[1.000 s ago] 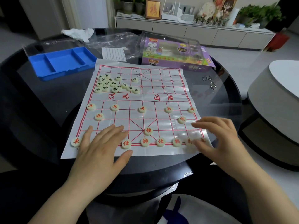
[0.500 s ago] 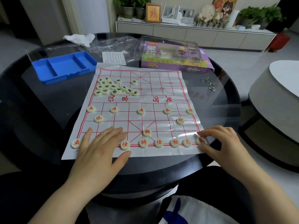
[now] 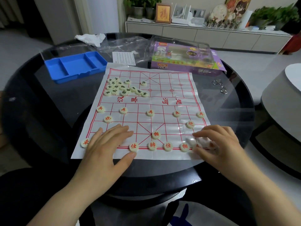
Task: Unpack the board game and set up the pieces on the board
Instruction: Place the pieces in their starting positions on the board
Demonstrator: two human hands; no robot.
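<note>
While my left hand [image 3: 107,144] lies spread flat on the near-left corner of the board [image 3: 138,126], I guess to pin it, my right hand [image 3: 218,144] curls over blurry pieces [image 3: 202,141] at the near-right corner, pinching or not idk.

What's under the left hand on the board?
The left hand lies flat on the board, between the corner red piece and another red piece. Anything beneath it is covered; I cannot tell.

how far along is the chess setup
Done: the board is spread and most red pieces sit on their points. In hand: the right hand works blurred pieces at the near right corner; the left hand rests flat. Left: the black pieces, heaped far left.
</note>
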